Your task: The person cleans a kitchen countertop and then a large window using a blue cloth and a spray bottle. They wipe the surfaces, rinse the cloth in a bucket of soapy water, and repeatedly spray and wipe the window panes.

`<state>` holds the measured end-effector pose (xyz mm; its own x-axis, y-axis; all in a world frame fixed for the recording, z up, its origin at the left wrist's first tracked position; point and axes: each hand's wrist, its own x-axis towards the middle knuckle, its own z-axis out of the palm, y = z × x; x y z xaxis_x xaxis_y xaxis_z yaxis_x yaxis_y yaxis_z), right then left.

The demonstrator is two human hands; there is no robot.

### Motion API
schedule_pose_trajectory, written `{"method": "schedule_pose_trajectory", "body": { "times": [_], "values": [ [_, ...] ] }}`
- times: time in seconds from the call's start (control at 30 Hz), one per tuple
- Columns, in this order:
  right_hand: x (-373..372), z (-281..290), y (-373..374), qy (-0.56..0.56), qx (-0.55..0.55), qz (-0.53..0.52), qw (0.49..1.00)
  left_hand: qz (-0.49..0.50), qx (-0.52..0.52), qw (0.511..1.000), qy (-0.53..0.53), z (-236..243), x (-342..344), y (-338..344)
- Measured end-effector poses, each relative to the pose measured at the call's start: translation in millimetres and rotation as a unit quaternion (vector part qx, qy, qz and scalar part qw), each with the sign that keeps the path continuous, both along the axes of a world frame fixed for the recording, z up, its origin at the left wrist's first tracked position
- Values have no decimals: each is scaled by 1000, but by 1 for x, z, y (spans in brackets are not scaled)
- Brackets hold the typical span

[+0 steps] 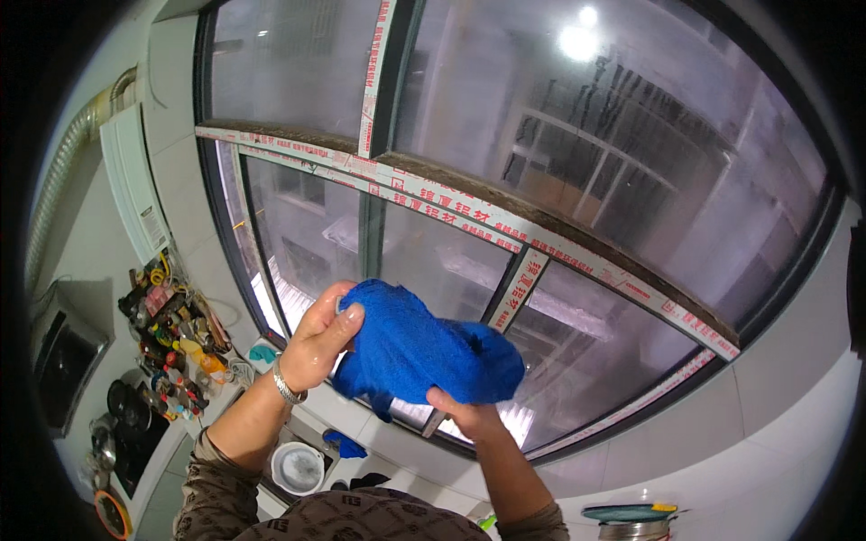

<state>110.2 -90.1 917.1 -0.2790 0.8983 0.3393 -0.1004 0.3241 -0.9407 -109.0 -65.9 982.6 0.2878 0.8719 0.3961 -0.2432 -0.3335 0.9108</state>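
A left hand (314,350), thumb on top, grips the upper left edge of a bright blue cloth (424,347), while the right hand (465,418) grasps its lower edge, thumb showing and most of the fingers hidden. The cloth, bunched and draped between the two, is held up in front of a large window (433,270); whether it touches the glass cannot be told. A metal band (287,379) circles the left wrist (the sleeves (216,487) above are brown and patterned). Below, nearer the body, a white basin (298,467) holds cloudy liquid, with a second blue cloth (345,444) crumpled just to its right, close to the pale tabletop (433,493). To the left, a small teal cloth (264,352) lies near a dense cluster of bottles and jars (171,334), and a black pan (129,403) sits nearer. At far left, a silvery flexible duct (68,153) climbs the wall. To the near right, a teal lid (622,513) tops a metal pot (634,531). Beyond the hands, red-printed strips (451,200) line the dark window frame, and a bright light glows in the upper pane.
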Motion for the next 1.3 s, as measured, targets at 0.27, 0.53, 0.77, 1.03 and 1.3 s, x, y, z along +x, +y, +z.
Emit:
{"method": "schedule_pose_trajectory", "body": {
  "times": [0.27, 0.53, 0.77, 1.03, 1.3],
  "values": [
    [21, 38, -7, 77, -43, -34, 996, 22, -4, 995, -97, 46, -19, 17],
    [-33, 43, 1, 262, -145, -123, 946, -135, -121, 965, -188, 101, -7, 23],
    [-61, -25, -12, 418, -271, 101, 861, -486, 382, 654, 436, 43, 111, -51],
    [133, 128, -36, 78, 119, -411, 901, 362, 578, 711, 169, 131, 45, 115],
    [225, 297, 115, -140, 307, -804, 490, 525, 470, 683, 190, 156, 5, 225]
  ]
}}
